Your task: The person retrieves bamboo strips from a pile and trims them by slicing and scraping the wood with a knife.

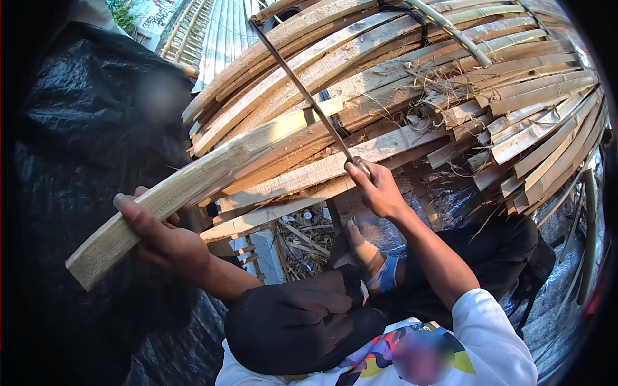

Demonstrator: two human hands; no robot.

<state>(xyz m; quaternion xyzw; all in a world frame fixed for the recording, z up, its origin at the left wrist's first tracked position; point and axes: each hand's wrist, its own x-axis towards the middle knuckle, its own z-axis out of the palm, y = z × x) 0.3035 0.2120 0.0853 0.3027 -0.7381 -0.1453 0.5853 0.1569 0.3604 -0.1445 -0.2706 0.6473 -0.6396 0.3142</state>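
My left hand (161,235) is wrapped round the lower left part of a pale wooden plank (199,179), thumb on top and fingers beneath. The plank slants up to the right, over a stack of boards. In my right hand (376,190) is the handle of a long, thin blade (299,85), which points up and to the left. The blade crosses the plank near its far end, where a dark shadow falls on the wood. Whether the blade touches the plank, I cannot tell.
Stacked boards (380,78) fill the upper middle. Split bamboo lengths (541,122) lie at the right, with loose fibres. Black plastic sheeting (84,161) hangs at the left. Below the stack, my bent legs and a foot show beside wood scraps (306,241).
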